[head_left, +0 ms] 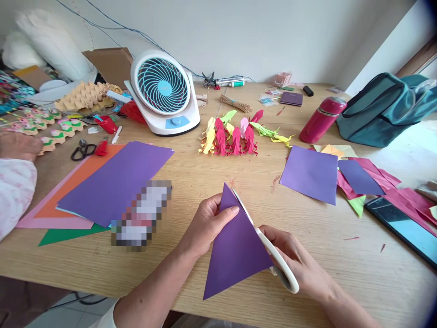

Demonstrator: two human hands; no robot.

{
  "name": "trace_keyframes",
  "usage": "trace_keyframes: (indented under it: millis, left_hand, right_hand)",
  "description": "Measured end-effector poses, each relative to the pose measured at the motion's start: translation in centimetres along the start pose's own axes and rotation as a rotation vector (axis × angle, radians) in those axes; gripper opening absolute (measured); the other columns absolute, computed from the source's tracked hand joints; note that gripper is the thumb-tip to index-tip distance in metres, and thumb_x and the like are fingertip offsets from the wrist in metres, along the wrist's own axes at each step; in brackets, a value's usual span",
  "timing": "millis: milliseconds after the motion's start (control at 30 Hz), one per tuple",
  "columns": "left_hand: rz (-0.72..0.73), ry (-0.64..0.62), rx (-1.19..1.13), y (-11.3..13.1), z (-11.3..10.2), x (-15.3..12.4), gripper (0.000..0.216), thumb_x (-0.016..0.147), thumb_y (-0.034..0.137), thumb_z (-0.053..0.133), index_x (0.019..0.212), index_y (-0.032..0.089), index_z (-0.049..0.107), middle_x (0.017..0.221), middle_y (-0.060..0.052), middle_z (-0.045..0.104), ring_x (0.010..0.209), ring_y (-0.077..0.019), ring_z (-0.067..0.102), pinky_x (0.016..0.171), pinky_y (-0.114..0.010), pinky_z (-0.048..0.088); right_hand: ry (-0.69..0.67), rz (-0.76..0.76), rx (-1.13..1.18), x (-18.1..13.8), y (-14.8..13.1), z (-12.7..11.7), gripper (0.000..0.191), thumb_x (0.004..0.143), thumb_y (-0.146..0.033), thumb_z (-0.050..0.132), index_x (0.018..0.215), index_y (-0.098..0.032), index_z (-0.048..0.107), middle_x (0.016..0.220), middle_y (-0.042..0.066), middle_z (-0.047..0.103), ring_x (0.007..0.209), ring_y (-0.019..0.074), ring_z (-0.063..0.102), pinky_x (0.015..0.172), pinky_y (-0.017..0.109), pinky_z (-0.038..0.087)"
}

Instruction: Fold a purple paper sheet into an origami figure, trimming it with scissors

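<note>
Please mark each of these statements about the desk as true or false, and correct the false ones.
1. The left hand holds a purple paper triangle. True.
2. The right hand holds a pen. False: it holds white-handled scissors along the triangle's edge.
3. The pink bottle stands upright. False: it lies on its side beside the teal bag.
4. The fan stands behind the large purple sheet. True.
5. Folded paper figures sit mid-table. True.

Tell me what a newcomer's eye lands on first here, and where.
Front and centre, the left hand pinches a purple paper triangle while the right hand holds white scissors at its right edge. Behind, red and yellow folded paper figures stand mid-table, a white-and-blue fan to their left.
</note>
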State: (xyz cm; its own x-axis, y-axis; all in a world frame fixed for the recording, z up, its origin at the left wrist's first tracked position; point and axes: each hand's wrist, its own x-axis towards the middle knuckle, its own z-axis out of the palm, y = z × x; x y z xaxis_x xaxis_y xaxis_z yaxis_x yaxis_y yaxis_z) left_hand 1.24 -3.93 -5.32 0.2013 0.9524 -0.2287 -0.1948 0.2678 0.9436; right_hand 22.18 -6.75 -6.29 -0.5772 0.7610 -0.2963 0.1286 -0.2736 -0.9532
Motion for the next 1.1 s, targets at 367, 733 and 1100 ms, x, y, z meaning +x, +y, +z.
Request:
trace_keyframes:
  millis: [367,733,1100]
  left_hand:
    - [0.0,0.002,0.032,0.18,-0.1,0.04,0.024,0.08,0.037,0.07,0.073,0.017,0.058,0.065,0.0,0.062,0.055,-0.0108,0.053,0.051,-0.021,0.038]
    - [-0.018,0.012,0.008,0.0,-0.19,0.01,0.027,0.078,0.039,0.072,0.073,0.017,0.058,0.064,0.0,0.061,0.055,-0.0108,0.053,0.052,-0.022,0.037]
    - [-0.044,0.024,-0.002,-0.06,-0.22,0.02,0.028,0.077,0.04,0.072,0.073,0.017,0.057,0.065,0.0,0.062,0.055,-0.011,0.054,0.052,-0.022,0.037]
  right_hand:
    - [-0.001,-0.002,0.002,-0.16,-0.08,0.04,0.04,0.092,-0.057,0.06,0.096,-0.017,0.064,0.087,0.003,0.058,0.08,0.0153,0.052,0.071,0.025,0.041]
    - [0.0,-0.018,0.008,-0.12,0.06,0.14,0.042,0.091,-0.059,0.059,0.089,-0.017,0.061,0.08,0.001,0.055,0.072,0.0133,0.047,0.065,0.025,0.038]
    - [0.007,-0.024,-0.012,-0.08,0.34,0.16,0.045,0.092,-0.061,0.056,0.088,-0.017,0.059,0.075,0.0,0.052,0.069,0.0129,0.044,0.063,0.025,0.034]
